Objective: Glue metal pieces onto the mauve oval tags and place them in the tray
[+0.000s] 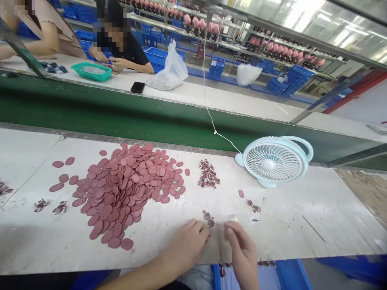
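My left hand (191,241) rests at the table's front edge with its fingers curled together. Just beyond its fingertips lies a small group of dark red and silver pieces (209,218). Whatever the left fingers hold is hidden. To its right, my right hand (242,245) has thumb and index finger drawn together; anything between them is too small to make out. The hands are apart. A large heap of flat reddish oval pieces (121,181) spreads to the left. Behind the hands sits a bigger cluster of dark red and silver pieces (208,175).
A light blue fan (272,163) stands at the back right, its white cord rising. A thin stick (313,228) lies to the right. Below the edge is a blue bin (294,274). Across the green divider (121,117), two people sit near a teal tray (92,71).
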Tool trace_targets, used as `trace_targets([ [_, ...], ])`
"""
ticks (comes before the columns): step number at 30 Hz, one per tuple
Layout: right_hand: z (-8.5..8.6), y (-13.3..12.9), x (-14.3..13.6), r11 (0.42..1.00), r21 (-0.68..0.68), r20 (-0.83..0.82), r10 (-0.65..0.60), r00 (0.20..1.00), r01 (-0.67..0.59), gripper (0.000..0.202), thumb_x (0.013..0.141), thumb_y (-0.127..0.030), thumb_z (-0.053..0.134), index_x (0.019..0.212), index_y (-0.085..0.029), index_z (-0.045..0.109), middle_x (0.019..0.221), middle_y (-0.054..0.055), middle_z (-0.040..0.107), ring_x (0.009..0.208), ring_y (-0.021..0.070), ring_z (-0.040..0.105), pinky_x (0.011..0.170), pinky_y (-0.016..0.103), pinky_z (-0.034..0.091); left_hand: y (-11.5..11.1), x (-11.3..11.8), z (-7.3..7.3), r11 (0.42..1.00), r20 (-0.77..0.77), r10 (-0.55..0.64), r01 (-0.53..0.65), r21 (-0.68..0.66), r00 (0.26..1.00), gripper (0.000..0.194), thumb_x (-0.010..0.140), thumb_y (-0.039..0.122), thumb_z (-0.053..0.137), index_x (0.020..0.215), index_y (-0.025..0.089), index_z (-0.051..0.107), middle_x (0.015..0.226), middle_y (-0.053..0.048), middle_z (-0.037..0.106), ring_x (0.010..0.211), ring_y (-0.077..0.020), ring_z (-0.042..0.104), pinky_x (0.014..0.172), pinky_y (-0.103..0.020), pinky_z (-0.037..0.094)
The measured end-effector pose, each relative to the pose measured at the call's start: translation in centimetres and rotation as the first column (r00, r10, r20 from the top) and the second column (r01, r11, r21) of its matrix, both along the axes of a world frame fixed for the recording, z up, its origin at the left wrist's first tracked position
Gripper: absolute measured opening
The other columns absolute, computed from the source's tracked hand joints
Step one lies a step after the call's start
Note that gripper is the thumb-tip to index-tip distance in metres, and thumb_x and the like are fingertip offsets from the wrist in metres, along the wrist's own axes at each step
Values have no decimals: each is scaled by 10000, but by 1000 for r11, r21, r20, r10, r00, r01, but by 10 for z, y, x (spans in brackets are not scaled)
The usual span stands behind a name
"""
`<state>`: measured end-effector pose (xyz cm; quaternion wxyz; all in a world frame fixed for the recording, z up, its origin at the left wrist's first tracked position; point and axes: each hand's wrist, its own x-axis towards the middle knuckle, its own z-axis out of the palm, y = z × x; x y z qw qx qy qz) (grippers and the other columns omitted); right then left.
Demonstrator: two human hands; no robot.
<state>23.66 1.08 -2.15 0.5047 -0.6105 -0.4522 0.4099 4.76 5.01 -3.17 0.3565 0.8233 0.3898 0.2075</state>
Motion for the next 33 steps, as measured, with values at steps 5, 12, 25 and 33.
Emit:
trace_targets([
  [5, -4, -10, 7, 991, -135, -920, -125, 371, -1, 404, 971, -575, 473, 1190, -262, 605, 793, 11, 540, 578, 132, 509, 367, 216, 452, 3, -10, 12, 978, 204, 47, -4, -208, 978, 185, 939, 162, 525, 1015, 243, 673, 972, -31, 668, 846, -159, 645, 736, -259, 515],
  [12, -5, 28, 18, 994, -84, -972, -97, -215, -71, 181, 995, -293, 540, 1162, -222, 535, 742, -37, 530, 588, 96, 556, 469, 168, 534, -22, -31, 4, 662, 457, 502, 14, -750, 734, 79, 859, 257, 677, 880, 191, 638, 797, -6, 634, 648, -114, 559, 539, -210, 459],
  [25, 57, 5, -56, 960, -276, -779, -194, 596, -48, 453, 882, -701, 498, 947, -268, 615, 545, -96, 336, 376, 50, 129, 279, 145, 219, -34, -39, 23, 272, 470, 781, 454, -848, 411, 297, 825, 312, 769, 1101, 203, 765, 1146, -163, 766, 796, -142, 713, 589, -174, 539],
  [33, 79, -6, -86, 971, -224, -535, -191, 823, 80, 458, 729, -619, 742, 990, -274, 591, 565, -62, 552, 392, 85, 439, 374, 179, 337, -37, -37, 25, 275, 468, 828, 505, -818, 308, 314, 716, 296, 860, 1001, 189, 785, 1024, -111, 793, 864, -194, 733, 587, -197, 567],
])
